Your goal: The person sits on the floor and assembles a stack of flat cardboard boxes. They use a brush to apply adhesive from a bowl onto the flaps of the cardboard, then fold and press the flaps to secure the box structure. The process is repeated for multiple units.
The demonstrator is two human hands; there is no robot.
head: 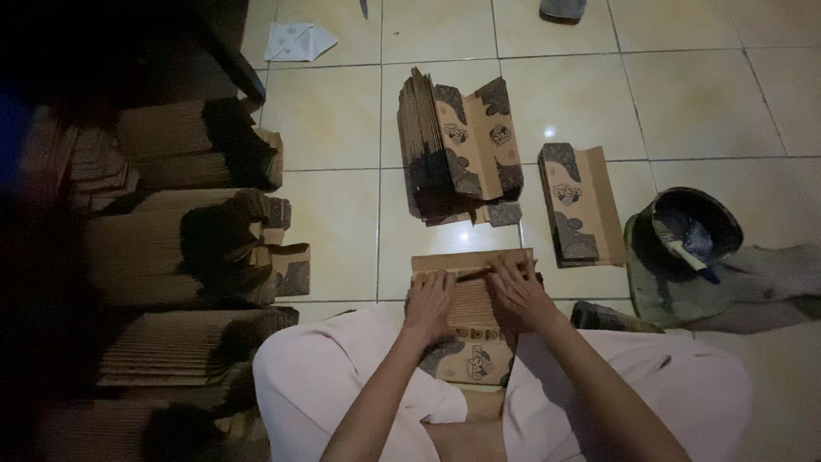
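Head view: left hand (428, 301) and right hand (517, 289), fingers spread flat, unclenched, pressing fanned paper-bag stack (472, 299) on lap; advisable: even pressure along fold, glue bowl (693, 224) right of hands, finished bags (457, 145) beyond.

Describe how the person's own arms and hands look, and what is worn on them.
Both forearms are bare, with no sleeves in view. The left hand and right hand wear no gloves; no rings, watch or bracelets are discernible in the dim light. Slim arms, fingers uncovered.
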